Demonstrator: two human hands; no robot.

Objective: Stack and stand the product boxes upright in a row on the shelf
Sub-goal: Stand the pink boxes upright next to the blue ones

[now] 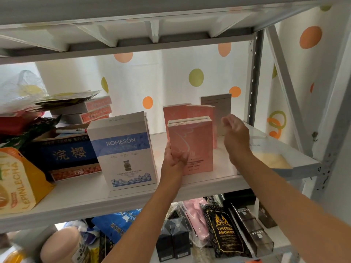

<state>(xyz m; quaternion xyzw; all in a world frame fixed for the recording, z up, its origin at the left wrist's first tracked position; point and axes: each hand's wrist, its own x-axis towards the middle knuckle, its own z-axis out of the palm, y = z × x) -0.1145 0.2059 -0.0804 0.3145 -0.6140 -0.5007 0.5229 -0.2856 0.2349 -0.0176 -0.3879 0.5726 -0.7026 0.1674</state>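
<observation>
Now your left hand [175, 158] grips the front pink cardboard box [192, 141], and your right hand [236, 135] hovers empty beside it.
Your left fingers [182, 158] are clamped round that box's lower left edge, and a second pink top edge shows tight behind it. Your right fingers [227, 120] are relaxed and slightly apart, just off its upper right corner. The box stands upright near the front of the white shelf board [133, 194]. Behind it two more pink boxes [201, 116] stand upright side by side, with a grey box [216, 101] further back on the right. To the left, apart from the pink ones, stands a white-and-blue carton printed ROMESÔN [123, 150].
</observation>
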